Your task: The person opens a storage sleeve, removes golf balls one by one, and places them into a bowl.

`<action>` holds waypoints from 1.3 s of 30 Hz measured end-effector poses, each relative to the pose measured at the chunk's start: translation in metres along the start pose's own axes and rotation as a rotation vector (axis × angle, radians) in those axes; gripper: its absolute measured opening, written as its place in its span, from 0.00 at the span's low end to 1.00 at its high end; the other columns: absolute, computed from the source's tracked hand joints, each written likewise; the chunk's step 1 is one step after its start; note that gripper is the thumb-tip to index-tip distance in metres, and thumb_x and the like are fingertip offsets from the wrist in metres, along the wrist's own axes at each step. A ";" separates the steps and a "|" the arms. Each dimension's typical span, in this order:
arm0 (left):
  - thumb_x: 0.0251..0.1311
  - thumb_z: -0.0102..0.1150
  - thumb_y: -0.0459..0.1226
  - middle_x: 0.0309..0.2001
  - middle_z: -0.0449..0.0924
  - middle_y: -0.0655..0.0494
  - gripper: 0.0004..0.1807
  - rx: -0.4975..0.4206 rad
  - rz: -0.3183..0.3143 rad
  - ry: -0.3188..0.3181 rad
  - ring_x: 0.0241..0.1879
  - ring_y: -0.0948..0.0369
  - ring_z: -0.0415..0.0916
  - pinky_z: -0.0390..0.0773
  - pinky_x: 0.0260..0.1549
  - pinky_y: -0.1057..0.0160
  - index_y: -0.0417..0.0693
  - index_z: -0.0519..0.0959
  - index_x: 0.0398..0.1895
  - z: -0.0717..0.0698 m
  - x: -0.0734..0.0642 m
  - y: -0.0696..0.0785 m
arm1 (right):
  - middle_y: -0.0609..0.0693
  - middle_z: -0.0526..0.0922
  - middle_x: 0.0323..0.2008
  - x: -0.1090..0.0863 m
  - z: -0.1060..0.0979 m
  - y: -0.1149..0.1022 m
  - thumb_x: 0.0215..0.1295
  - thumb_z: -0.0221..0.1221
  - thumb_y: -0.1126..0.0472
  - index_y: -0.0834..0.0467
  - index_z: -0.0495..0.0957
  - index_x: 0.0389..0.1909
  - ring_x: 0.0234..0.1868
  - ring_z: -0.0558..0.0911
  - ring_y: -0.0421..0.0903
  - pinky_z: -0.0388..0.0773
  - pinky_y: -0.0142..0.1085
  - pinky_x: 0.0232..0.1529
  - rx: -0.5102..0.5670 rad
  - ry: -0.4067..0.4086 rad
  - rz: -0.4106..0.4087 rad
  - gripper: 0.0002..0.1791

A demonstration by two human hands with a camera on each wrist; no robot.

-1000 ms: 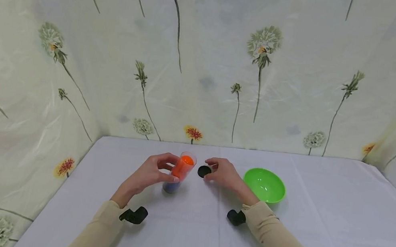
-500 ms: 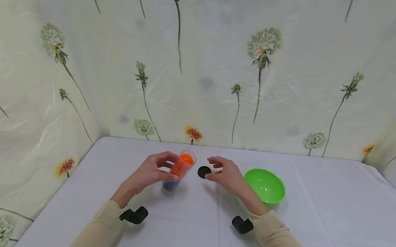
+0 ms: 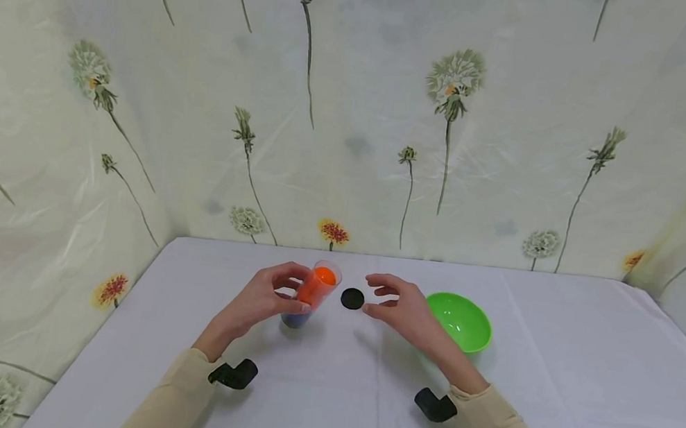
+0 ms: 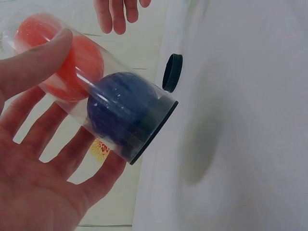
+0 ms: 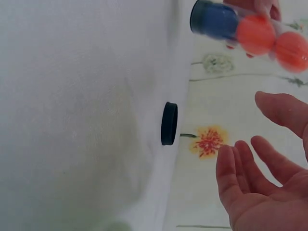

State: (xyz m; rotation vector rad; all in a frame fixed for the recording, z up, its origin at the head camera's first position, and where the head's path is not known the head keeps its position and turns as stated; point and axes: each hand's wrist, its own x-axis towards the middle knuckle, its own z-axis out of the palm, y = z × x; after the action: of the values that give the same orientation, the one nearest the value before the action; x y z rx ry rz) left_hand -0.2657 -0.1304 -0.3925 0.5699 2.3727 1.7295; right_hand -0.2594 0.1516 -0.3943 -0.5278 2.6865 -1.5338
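Note:
My left hand [image 3: 262,296] grips a clear plastic tube [image 4: 154,94], held tilted over the table with its uncapped end up and to the right. Inside it are two orange balls [image 4: 79,72] and a dark blue ball [image 4: 125,108] at the bottom, above a black base. A round black lid [image 3: 352,299] lies flat on the table just right of the tube. Beside that lid, my right hand [image 3: 399,307] hovers with fingers apart and nothing in them; the right wrist view shows a gap between the lid and the fingers.
A bright green bowl [image 3: 458,322] stands behind my right wrist, partly covered by the forearm. A white cloth [image 3: 323,407] covers the table. Flower-patterned sheeting [image 3: 361,104] rises behind the back edge and along the sides.
My right hand has left the lid and drawn back to the right, its fingers spreading. The lid stays on the table. My left hand and the tube have hardly moved.

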 end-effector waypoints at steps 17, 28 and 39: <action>0.55 0.69 0.31 0.52 0.77 0.60 0.25 0.132 0.075 0.006 0.53 0.55 0.71 0.72 0.52 0.50 0.55 0.77 0.57 0.007 0.000 0.002 | 0.58 0.77 0.58 -0.025 0.002 0.004 0.61 0.67 0.63 0.59 0.75 0.60 0.57 0.77 0.60 0.77 0.36 0.51 0.148 -0.065 -0.017 0.26; 0.55 0.70 0.29 0.50 0.76 0.64 0.29 0.299 0.184 0.021 0.50 0.58 0.71 0.73 0.52 0.51 0.62 0.77 0.59 0.013 -0.003 0.003 | 0.59 0.79 0.56 -0.026 0.016 -0.005 0.64 0.65 0.62 0.58 0.75 0.61 0.51 0.81 0.51 0.78 0.38 0.50 0.301 -0.089 0.030 0.24; 0.52 0.72 0.28 0.51 0.75 0.61 0.31 0.685 0.320 0.062 0.53 0.57 0.68 0.63 0.50 0.49 0.62 0.78 0.59 0.026 -0.005 0.018 | 0.58 0.80 0.54 -0.028 0.023 -0.012 0.66 0.63 0.54 0.58 0.71 0.64 0.51 0.81 0.63 0.80 0.46 0.47 0.453 -0.116 0.124 0.28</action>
State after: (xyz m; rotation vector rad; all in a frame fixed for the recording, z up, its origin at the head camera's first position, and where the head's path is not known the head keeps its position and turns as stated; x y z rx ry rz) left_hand -0.2480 -0.1046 -0.3850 1.0393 3.0399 0.9744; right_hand -0.2259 0.1349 -0.4002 -0.4045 2.1401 -1.9205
